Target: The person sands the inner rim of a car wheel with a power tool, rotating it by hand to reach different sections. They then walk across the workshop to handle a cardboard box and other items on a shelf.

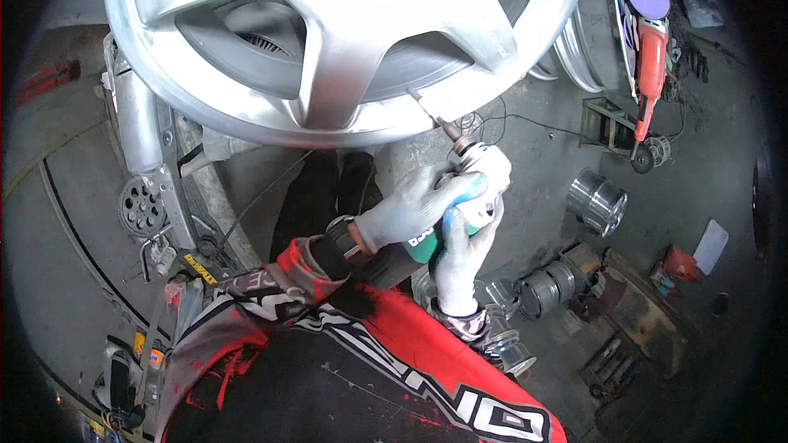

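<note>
A silver five-spoke alloy wheel (335, 57) fills the top of the head view, face towards me. My left hand (423, 203), in a grey-white glove with a watch at the wrist, is closed round the white front of a die grinder (486, 166). Below it, my right hand (464, 262), gloved too, grips the same tool by its green body, which is partly hidden between the hands. The grinder's thin bit (423, 104) points up and left, its tip right at the edge of a window between two spokes.
A red polisher (651, 66) with a purple disc hangs at the upper right. Below it are a small metal stand (606, 121) and several loose rims, one a shiny barrel (597, 202). A cable (546, 127) crosses the floor. Metal machine parts (152, 148) stand on the left.
</note>
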